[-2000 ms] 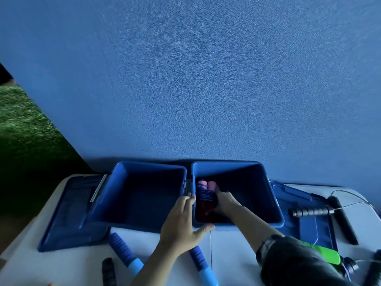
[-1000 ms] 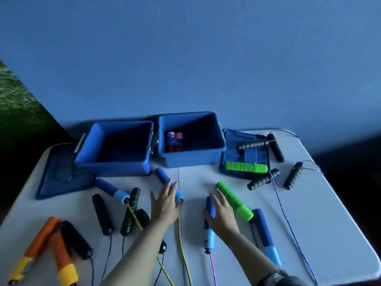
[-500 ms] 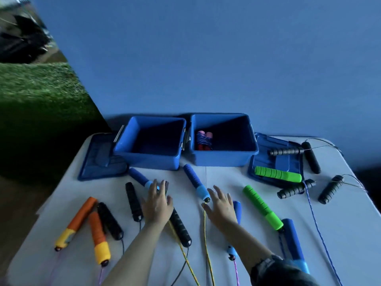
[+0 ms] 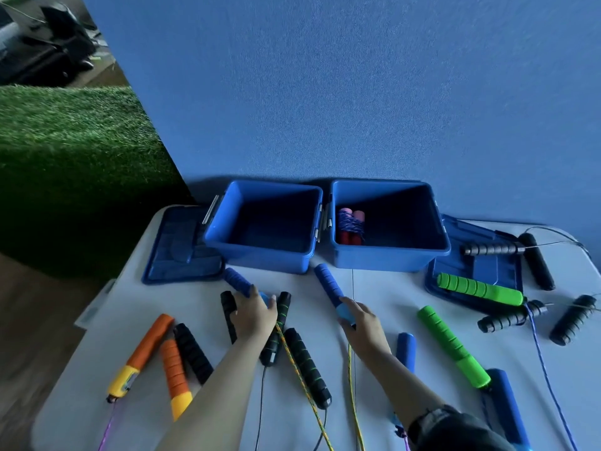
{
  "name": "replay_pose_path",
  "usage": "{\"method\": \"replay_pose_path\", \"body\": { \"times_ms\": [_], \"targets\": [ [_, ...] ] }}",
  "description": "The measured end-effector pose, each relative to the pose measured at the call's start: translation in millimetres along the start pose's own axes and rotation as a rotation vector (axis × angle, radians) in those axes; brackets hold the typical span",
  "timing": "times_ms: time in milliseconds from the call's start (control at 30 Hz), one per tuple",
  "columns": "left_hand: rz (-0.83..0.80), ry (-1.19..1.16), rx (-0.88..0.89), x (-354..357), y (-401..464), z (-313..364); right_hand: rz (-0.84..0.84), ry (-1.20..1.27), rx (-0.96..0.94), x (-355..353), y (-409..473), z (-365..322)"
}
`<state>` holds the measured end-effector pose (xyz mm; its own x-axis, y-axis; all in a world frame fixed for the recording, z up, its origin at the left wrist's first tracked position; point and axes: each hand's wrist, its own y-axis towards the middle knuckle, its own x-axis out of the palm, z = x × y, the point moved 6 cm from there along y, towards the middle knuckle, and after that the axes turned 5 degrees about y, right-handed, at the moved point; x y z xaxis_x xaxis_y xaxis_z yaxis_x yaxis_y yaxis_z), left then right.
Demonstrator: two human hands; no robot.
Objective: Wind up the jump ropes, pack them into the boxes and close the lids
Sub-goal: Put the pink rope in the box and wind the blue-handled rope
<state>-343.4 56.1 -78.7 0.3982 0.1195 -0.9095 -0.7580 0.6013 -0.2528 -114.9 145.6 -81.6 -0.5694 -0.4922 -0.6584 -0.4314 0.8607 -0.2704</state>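
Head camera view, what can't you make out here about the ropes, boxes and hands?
- Left hand over the ribbed blue foam handle: the hand's back hides the grip.
- Yellow braided cords: cut off by the bottom edge, length unknown.
- Right blue plastic box: its shadowed floor beside the wound red-handled rope is too dark to read.
- Right hand: fingers hidden over the second blue handle.

Blue wall (image 4: 357,92) runs behind the white table (image 4: 81,385). Off the table's left edge there's green fake grass (image 4: 65,157), brown floor (image 4: 29,320), some dark stuff (image 4: 42,53) way back.
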Motion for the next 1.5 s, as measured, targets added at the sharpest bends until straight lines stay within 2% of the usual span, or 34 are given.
{"method": "replay_pose_path", "body": {
  "times_ms": [233,333,433,567,667,700,833,933,1100,1233,1367,1500],
  "targets": [
    [0.146,-0.358,0.017,-17,-25,14,0.091,0.172,0.078,-11,-16,3],
    [0.251,-0.382,0.106,-12,-53,25,0.118,0.283,0.107,-14,-26,4],
    [0.264,-0.547,0.205,3,-86,45,0.134,0.369,0.086,-22,-34,4],
    [0.071,-0.657,0.198,23,-118,75,0.11,0.586,0.095,-31,-43,8],
    [-0.267,-0.892,0.033,39,-132,93,0.111,0.811,0.175,-35,-47,22],
    [-0.326,-0.987,-0.016,44,-134,97,0.109,0.86,0.19,-38,-48,25],
    [-0.36,-1.004,-0.064,47,-138,108,0.134,0.924,0.227,-49,-52,33],
    [-0.374,-1.061,-0.111,46,-139,113,0.2,0.849,0.217,-59,-54,33],
    [-0.471,-1.262,-0.186,48,-144,119,0.212,0.788,0.225,-63,-58,27],
    [-0.475,-1.279,-0.166,50,-143,123,0.135,0.931,0.237,-58,-56,19],
    [-0.44,-1.141,-0.079,39,-145,119,-0.057,1.092,0.295,-55,-58,12],
    [-0.465,-1.017,-0.028,32,-146,121,-0.157,1.158,0.262,-56,-58,9]
  ]
}}
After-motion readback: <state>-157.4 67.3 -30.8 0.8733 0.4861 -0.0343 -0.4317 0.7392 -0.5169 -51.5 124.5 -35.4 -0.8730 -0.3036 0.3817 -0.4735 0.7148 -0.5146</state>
